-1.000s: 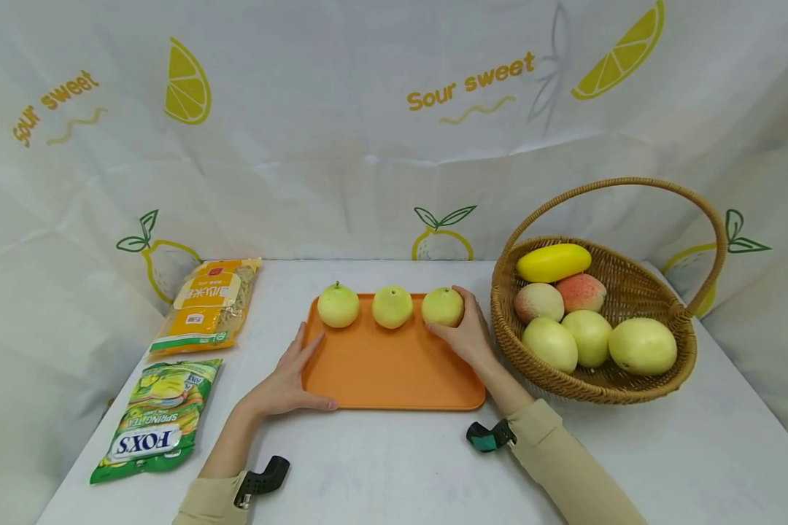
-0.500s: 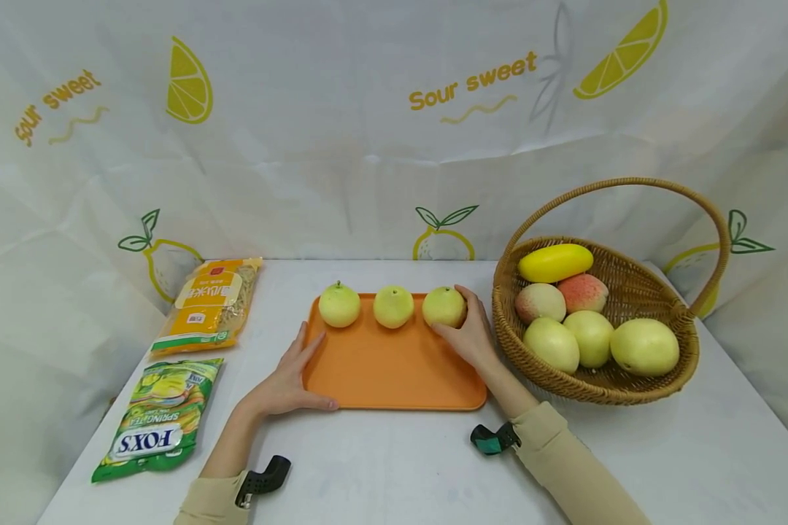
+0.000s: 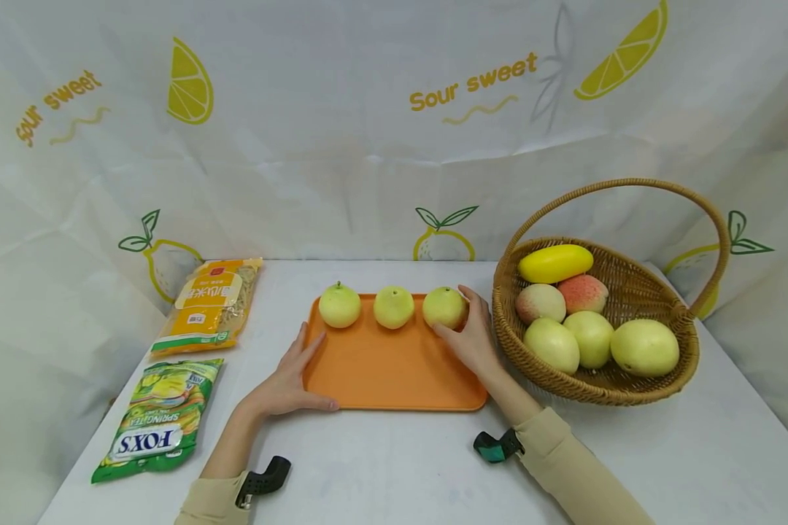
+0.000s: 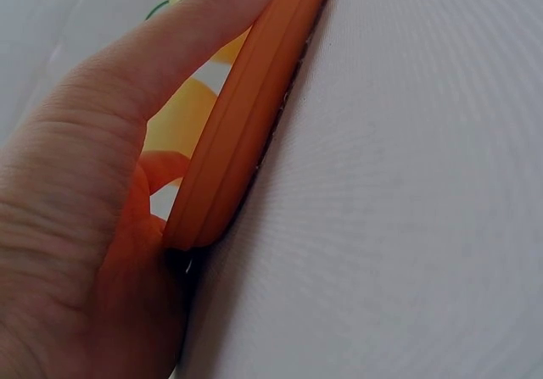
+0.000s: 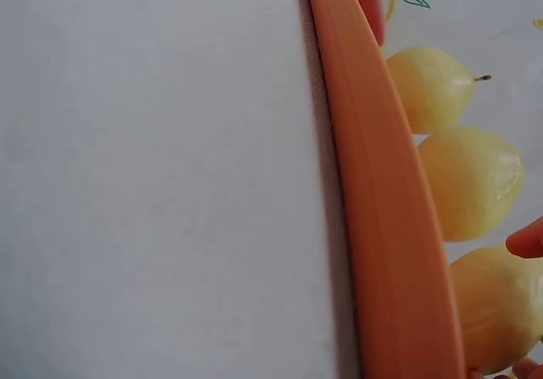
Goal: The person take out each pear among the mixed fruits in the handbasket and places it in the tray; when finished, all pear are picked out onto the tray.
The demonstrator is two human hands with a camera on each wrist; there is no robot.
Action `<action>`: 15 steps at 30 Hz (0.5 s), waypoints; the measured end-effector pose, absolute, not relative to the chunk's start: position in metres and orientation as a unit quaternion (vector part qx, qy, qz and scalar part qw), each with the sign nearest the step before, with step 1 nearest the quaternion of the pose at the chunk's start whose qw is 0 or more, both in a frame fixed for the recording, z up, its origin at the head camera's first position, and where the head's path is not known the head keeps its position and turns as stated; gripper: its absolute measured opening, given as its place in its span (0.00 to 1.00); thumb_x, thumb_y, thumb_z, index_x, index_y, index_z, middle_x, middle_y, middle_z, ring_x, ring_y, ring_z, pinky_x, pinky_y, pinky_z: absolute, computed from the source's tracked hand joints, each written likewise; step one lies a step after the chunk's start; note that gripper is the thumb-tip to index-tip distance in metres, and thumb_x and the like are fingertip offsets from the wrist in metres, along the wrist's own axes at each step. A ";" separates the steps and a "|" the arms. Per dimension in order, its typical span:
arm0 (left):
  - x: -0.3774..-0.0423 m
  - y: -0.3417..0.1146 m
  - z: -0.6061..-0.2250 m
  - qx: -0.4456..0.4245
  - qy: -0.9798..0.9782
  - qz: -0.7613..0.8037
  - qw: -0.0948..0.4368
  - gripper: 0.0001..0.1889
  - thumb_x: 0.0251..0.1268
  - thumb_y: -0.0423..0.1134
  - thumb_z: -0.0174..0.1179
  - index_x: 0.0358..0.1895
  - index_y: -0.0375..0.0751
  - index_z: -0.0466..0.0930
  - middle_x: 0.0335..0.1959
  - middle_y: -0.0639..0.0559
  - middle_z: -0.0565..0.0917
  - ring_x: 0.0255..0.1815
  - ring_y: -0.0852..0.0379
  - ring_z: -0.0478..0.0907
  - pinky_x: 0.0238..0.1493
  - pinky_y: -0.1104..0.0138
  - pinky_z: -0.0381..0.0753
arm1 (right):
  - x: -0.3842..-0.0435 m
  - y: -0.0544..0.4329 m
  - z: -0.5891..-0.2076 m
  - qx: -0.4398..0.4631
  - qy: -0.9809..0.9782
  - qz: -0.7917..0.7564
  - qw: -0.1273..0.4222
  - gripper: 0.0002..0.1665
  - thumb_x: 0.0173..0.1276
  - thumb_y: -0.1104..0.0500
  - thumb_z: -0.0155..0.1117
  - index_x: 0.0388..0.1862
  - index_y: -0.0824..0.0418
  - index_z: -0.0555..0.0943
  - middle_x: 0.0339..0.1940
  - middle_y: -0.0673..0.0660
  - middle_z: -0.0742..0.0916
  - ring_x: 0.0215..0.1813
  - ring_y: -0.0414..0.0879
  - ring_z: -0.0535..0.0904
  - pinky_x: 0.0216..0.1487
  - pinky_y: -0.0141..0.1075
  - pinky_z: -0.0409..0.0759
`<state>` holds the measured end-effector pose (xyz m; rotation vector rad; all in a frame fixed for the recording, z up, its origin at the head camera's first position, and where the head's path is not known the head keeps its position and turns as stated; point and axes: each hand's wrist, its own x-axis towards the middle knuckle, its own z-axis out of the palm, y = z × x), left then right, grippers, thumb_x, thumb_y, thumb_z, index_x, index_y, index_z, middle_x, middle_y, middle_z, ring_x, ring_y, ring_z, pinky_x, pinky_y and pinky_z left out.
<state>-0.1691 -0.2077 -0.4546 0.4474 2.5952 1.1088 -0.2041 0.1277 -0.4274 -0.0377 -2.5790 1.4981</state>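
An orange tray (image 3: 394, 375) lies on the white table, with three pale yellow-green pears in a row along its back edge. My left hand (image 3: 290, 380) rests at the tray's front left corner, fingers along the left side and thumb (image 4: 191, 36) along the front rim. At the right end of the row, my right hand (image 3: 471, 339) is spread loosely around the right pear (image 3: 443, 307). Its thumb (image 5: 528, 240) is right at the pear's surface in the right wrist view. The middle pear (image 3: 393, 308) and left pear (image 3: 339, 305) stand untouched.
Right of the tray stands a wicker basket (image 3: 597, 394) holding a long yellow fruit (image 3: 555, 263), peaches, pears and a larger pale green fruit (image 3: 644, 348). On the left lie an orange food packet (image 3: 206, 306) and a green FOX'S bag (image 3: 157, 419). A printed cloth hangs behind.
My right hand has shifted slightly right, its thumb and index finger easing back from the right pear. The left hand, tray and pears have stayed in place.
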 end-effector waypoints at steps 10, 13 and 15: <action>-0.169 -0.208 -0.455 0.155 0.900 0.383 0.141 0.65 0.40 0.61 0.76 0.80 0.51 0.42 0.79 0.46 0.26 0.78 0.38 0.29 0.69 0.35 0.42 | -0.188 0.127 -0.424 0.047 -0.855 0.505 0.109 0.46 0.60 0.65 0.71 0.73 0.65 0.56 0.71 0.67 0.60 0.69 0.57 0.60 0.63 0.50 0.71; -0.169 -0.208 -0.455 0.157 0.899 0.384 0.139 0.65 0.40 0.61 0.76 0.80 0.50 0.41 0.79 0.46 0.26 0.78 0.38 0.29 0.69 0.35 0.42 | -0.181 0.127 -0.423 0.064 -0.856 0.501 0.108 0.47 0.60 0.67 0.71 0.73 0.66 0.55 0.73 0.67 0.58 0.70 0.58 0.57 0.63 0.52 0.71; -0.169 -0.208 -0.455 0.158 0.900 0.383 0.138 0.66 0.40 0.61 0.76 0.80 0.50 0.40 0.79 0.45 0.26 0.77 0.37 0.29 0.69 0.35 0.42 | -0.176 0.127 -0.421 0.073 -0.858 0.496 0.106 0.48 0.60 0.67 0.71 0.74 0.66 0.55 0.73 0.67 0.57 0.72 0.58 0.56 0.64 0.52 0.70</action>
